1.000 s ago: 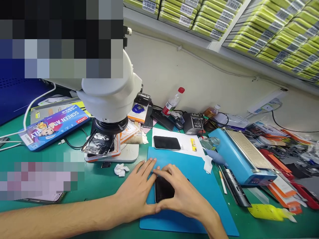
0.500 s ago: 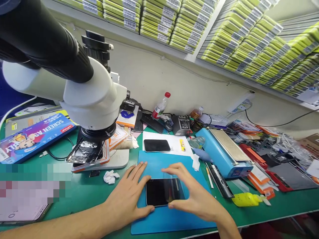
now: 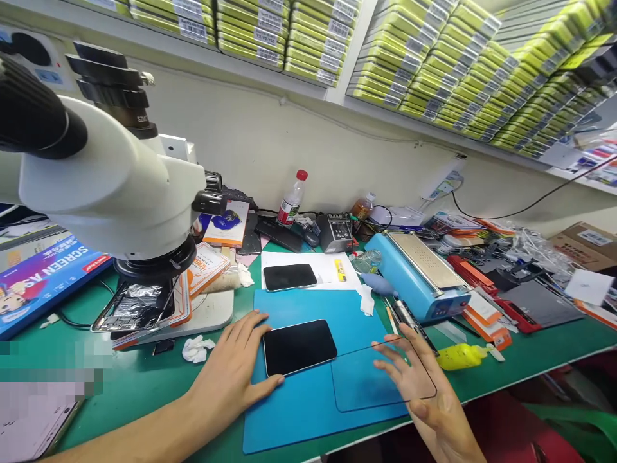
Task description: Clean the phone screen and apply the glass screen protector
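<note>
On the blue mat [image 3: 289, 418] lies a phone [image 3: 299, 347], its dark screen facing up. Thumb and index finger of my left hand [image 3: 231, 360] brace the phone's left end at its corners, the other fingers stretched beside it. To the right, my right hand [image 3: 429, 399] holds a clear glass screen protector [image 3: 359, 382] with a thin black border, tilted just above the mat. The thumb is at the glass's right edge and the fingers show through or behind it. The protector is clear of most of the phone, near its right end.
Another phone [image 3: 290, 276] lies on white paper behind the mat. A microscope [image 3: 120, 193] looms at left over an opened phone [image 3: 139, 305]. Crumpled tissue [image 3: 197, 348], a blue machine [image 3: 414, 276], a blower bulb [image 3: 378, 283] and a yellow bottle [image 3: 460, 356] stand around the mat.
My right hand has moved right and turned palm up, carrying the glass away from over the phone. The phone sits slightly rotated. The view has shifted to the right.
</note>
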Action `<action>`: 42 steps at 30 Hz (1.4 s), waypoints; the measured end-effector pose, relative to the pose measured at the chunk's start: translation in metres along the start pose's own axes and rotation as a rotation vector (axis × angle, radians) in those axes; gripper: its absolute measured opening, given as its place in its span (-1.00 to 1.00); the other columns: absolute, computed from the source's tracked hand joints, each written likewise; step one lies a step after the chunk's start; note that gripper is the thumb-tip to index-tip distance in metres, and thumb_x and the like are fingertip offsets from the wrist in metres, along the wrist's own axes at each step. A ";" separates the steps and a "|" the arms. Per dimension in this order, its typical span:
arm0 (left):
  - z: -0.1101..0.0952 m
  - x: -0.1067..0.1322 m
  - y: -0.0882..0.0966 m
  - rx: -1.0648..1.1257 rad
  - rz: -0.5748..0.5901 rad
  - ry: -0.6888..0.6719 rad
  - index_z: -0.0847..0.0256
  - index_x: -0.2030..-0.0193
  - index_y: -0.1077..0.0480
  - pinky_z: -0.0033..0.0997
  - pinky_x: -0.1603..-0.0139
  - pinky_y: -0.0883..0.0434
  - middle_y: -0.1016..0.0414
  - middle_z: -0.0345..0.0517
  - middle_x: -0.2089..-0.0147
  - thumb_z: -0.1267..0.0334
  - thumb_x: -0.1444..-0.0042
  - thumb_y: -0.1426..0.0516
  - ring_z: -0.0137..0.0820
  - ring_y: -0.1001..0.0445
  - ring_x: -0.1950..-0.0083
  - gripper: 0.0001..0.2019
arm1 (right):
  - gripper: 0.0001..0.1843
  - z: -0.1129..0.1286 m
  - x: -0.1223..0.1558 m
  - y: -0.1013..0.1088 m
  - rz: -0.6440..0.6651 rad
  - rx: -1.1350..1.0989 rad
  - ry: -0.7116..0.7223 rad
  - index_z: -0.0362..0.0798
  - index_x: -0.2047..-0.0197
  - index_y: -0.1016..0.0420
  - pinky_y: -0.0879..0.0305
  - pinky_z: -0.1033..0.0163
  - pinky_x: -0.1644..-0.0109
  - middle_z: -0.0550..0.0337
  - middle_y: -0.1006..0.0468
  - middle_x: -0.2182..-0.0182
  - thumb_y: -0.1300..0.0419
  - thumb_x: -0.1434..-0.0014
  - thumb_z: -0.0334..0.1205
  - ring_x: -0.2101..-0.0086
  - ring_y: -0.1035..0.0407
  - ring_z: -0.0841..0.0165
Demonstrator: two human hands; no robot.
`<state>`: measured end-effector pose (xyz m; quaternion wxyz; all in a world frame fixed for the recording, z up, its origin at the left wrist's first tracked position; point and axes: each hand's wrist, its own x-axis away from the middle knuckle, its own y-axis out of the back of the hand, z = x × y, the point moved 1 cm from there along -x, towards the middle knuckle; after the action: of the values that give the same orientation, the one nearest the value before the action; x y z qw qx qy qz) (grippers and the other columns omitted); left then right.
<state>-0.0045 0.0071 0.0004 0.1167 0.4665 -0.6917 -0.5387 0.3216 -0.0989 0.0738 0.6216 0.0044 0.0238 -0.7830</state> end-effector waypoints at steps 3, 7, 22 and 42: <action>0.003 -0.004 0.001 0.002 0.002 0.020 0.13 -0.35 -0.31 0.16 -0.29 -0.47 -0.38 0.13 -0.43 -0.11 -0.24 -0.32 0.11 -0.41 -0.39 -0.35 | -0.01 -0.022 0.012 -0.004 0.046 -0.073 -0.060 0.29 -0.43 -0.33 -0.41 -0.17 -0.27 -0.04 -0.40 -0.28 -0.46 -0.01 0.38 -0.30 -0.33 -0.13; 0.004 -0.010 0.001 0.000 0.007 0.036 0.13 -0.37 -0.29 0.11 -0.29 -0.44 -0.41 0.12 -0.39 -0.12 -0.33 -0.25 0.06 -0.42 -0.36 -0.40 | 0.01 -0.049 0.017 -0.021 0.218 -0.112 -0.087 0.28 -0.35 -0.39 -0.39 -0.24 -0.29 -0.05 -0.44 -0.25 -0.51 0.11 0.40 -0.25 -0.41 -0.16; -0.018 0.003 0.023 0.158 0.102 -0.343 0.14 -0.26 -0.29 -0.11 -0.08 -0.47 -0.55 0.03 -0.14 -0.39 -0.21 -0.21 -0.10 -0.54 -0.05 -0.28 | -0.14 -0.009 0.002 -0.031 0.438 0.734 -0.288 0.39 -0.49 -0.22 0.07 -0.12 -0.58 0.30 0.04 -0.57 -0.43 -0.21 -0.08 -0.54 0.20 0.11; -0.025 0.028 0.003 0.155 0.162 -0.154 0.01 -0.28 -0.30 -0.02 -0.15 -0.52 -0.50 -0.03 -0.23 0.01 -0.28 -0.31 -0.07 -0.51 -0.16 -0.49 | 0.09 -0.031 0.013 0.100 -1.003 0.880 0.187 -0.13 -0.50 -0.15 -0.20 -0.36 -0.34 -0.33 -0.22 -0.39 -0.29 -0.16 0.40 -0.29 -0.25 -0.22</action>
<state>-0.0040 -0.0303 0.0032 0.0699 0.3742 -0.7736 -0.5066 0.4153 -0.1327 0.0396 0.1184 0.3134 -0.2448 -0.9099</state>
